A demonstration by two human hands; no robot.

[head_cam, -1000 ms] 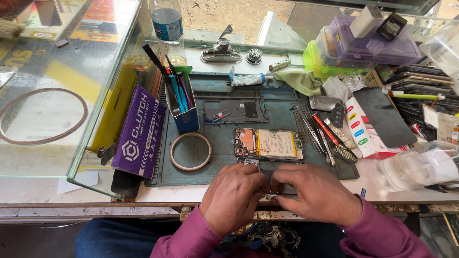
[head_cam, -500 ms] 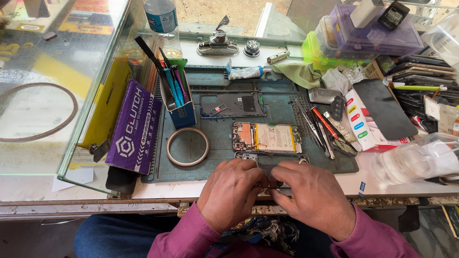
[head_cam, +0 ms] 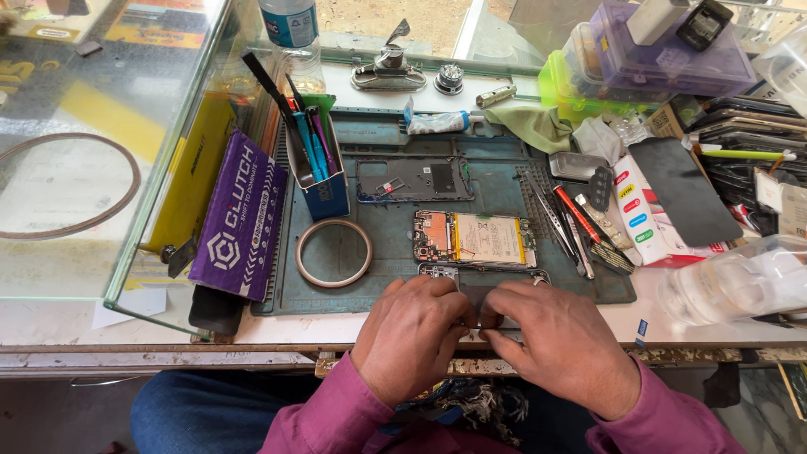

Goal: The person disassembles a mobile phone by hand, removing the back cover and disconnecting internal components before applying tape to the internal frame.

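Here a teal repair mat (head_cam: 387, 252) lies on a white counter (head_cam: 639, 315) beside a glass case (head_cam: 109, 160). At the mat's left leans a purple box (head_cam: 238, 217), at its right a white carton with coloured ovals (head_cam: 640, 210). The left hand (head_cam: 412, 332) and right hand (head_cam: 559, 340) both pinch a dark phone frame (head_cam: 479, 284) at the mat's near edge.

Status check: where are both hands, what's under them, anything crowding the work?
Left hand and right hand both pressing on phone frame at mat's near edge. Opened phone just beyond. Tape ring left, tweezers right, apart.
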